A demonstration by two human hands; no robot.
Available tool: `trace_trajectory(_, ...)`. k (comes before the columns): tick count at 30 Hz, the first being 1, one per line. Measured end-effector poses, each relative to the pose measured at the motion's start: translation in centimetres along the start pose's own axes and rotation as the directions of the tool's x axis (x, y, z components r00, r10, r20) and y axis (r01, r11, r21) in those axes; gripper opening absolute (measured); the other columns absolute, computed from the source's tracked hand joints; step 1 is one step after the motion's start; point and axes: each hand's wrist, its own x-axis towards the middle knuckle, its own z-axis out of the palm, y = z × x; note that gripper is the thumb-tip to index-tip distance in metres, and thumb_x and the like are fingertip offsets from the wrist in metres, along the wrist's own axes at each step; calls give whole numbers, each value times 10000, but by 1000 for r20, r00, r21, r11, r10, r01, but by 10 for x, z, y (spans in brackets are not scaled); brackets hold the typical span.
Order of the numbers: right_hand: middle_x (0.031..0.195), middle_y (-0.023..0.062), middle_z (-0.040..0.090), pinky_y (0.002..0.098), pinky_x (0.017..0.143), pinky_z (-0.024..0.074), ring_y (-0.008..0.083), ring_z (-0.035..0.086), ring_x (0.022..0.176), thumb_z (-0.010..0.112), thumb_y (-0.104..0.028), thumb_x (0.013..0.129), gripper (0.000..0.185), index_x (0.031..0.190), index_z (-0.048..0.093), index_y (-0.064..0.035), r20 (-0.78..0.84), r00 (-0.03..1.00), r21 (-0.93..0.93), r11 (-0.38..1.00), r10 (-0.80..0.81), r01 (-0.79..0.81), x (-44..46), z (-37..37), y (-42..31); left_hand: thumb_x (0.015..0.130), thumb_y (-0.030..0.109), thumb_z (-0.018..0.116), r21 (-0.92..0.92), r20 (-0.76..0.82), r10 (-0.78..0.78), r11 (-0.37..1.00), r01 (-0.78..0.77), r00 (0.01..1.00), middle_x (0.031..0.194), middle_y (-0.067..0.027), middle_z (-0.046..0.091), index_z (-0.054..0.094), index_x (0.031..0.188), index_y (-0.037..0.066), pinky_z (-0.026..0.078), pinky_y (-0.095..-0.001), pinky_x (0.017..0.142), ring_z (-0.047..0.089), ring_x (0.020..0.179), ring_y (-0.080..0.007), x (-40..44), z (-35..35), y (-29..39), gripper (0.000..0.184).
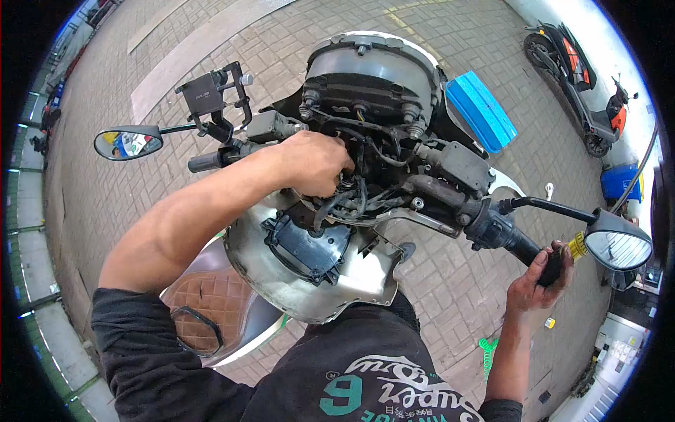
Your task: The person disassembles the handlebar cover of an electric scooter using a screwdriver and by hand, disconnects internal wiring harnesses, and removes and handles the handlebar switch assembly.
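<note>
The biggest thing is the scooter [453,169], which stands before me on the brick paving [450,281], with the workings of its front part uncovered. On its far side is the rounded housing [373,67]; on my side, the pale panel [365,278] comes near to my shirt [337,352], with the black cover [309,243] on it. Between them the handlebar [439,190] goes across. My right hand [534,287] is at the end of the black grip [522,247], its fingers closed around it, I think because this outer place gives good control of the bar. My left hand [313,165] reaches over the bar into the cables [362,197], probably because this gap is the open way in. Its fingers are bent, but their tips are hidden, so I cannot tell how far they are open or what they hold. The smallest is the yellow piece [578,246], just beside my right fingers.
</note>
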Motion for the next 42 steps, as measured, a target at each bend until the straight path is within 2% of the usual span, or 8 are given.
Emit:
trace_trajectory(15, 1251, 217, 521, 317, 896, 500, 250, 560, 1096, 514, 70, 925, 416, 1322, 406, 6, 77, 997, -128, 992, 8, 2, 4, -4, -3, 849, 288, 555, 139, 389, -239, 970, 200, 890, 1161, -246, 627, 673, 1080, -16, 496, -436, 910, 619, 1084, -343, 23, -22, 23, 400)
trace_trajectory(21, 1212, 213, 552, 314, 828, 531, 278, 587, 1047, 569, 88, 879, 428, 1280, 440, 12, 17, 1000, -126, 992, 6, -4, 4, 3, -6, 832, 279, 478, 88, 693, -108, 994, 65, 713, 1212, -259, 605, 635, 1165, -41, 413, -426, 1020, 560, 1180, -363, 62, -15, 3, 487)
trace_trajectory(25, 1110, 204, 586, 326, 799, 528, 280, 600, 938, 630, 52, 847, 368, 1193, 516, 8, -26, 999, -174, 985, -20, 16, 12, 9, -12, 808, 291, 518, 161, 793, -54, 979, -123, 607, 1052, -243, 668, 669, 1031, -65, 505, -443, 792, 648, 940, -365, 77, -17, 5, 446)
trace_trajectory(29, 1023, 175, 593, 372, 793, 501, 261, 600, 920, 652, 21, 841, 278, 1105, 567, -3, 43, 961, -262, 931, 275, -255, 30, 8, -31, 753, 264, 528, 92, 592, -218, 975, 204, 776, 1075, -270, 654, 677, 1006, -65, 496, -434, 859, 641, 989, -381, 58, -11, 6, 440)
trace_trajectory(30, 937, 149, 595, 391, 798, 467, 267, 594, 905, 693, -34, 823, 215, 1016, 599, -25, -9, 873, -114, 867, 487, -485, 39, 14, -43, 747, 251, 523, 89, 554, -233, 971, 222, 799, 1086, -273, 648, 676, 1009, -54, 487, -436, 876, 627, 1019, -387, 55, -10, 6, 430)
trace_trajectory(34, 878, 128, 616, 383, 832, 411, 312, 582, 876, 798, -301, 729, 400, 991, 650, -38, 230, 835, -453, 814, 501, -363, 65, 5, -61, 730, 212, 511, 99, 487, -283, 958, 269, 826, 1094, -283, 637, 671, 1015, -47, 480, -429, 906, 612, 1057, -393, 55, -2, 12, 417)
trace_trajectory(37, 998, 129, 648, 382, 814, 468, 257, 602, 923, 836, -252, 691, 553, 1162, 621, -58, 380, 794, -529, 815, 475, -235, 79, 6, -74, 721, 202, 515, 100, 416, -263, 965, 243, 870, 1096, -304, 629, 663, 998, -98, 491, -421, 899, 625, 1043, -389, 52, -4, 19, 435)
trace_trajectory(42, 1107, 172, 618, 423, 883, 478, 324, 614, 1013, 870, -354, 580, 767, 1212, 573, -38, 434, 710, -498, 805, 554, -323, 81, 22, -89, 719, 201, 506, 79, 361, -262, 965, 251, 895, 1116, -312, 618, 663, 999, -116, 483, -414, 922, 622, 1061, -385, 50, -1, 19, 450)
